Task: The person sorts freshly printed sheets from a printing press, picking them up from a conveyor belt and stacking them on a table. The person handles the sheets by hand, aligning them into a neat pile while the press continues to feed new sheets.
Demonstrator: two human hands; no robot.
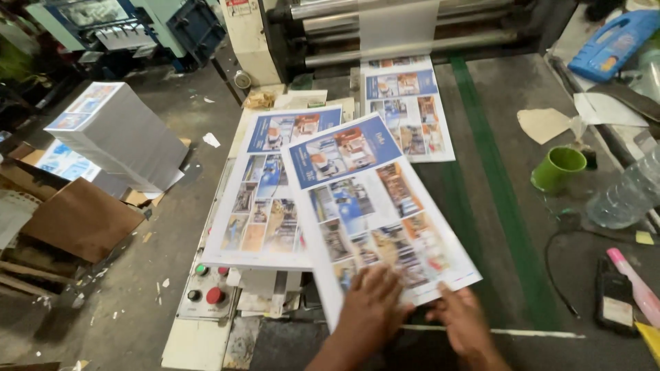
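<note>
Item: our left hand (pixel 371 309), fingers spread flat and pressing down on the near edge of the top printed sheet (pixel 371 206); not closed round anything. Our right hand (pixel 466 321) lies just beside it, open too, thumb and fingers at the same near edge, touching the paper.

Handling, as we judge it: the top printed sheet is light, thin and floppy, with a glossy face that looks slippery, likely to slide on what lies under it and easy to crease. We would take it at the near edge or the two near corners, both hands apart, keeping it flat.

Appearance: large white sheet, blue header band at the far end, rows of small colour photographs below. It sits skewed, turned against the stack of printed sheets (pixel 265 199) beneath and to its left, overlapping it.

Relative to that stack: a further printed sheet (pixel 409 110) lies beyond, coming off the roller machine (pixel 385 27); a control panel (pixel 206 292) with red and green buttons sits just nearer; a tall pile of sheets (pixel 120 137) stands well left on the floor; a green cup (pixel 558 168) and a plastic bottle (pixel 627 192) lie well right.
</note>
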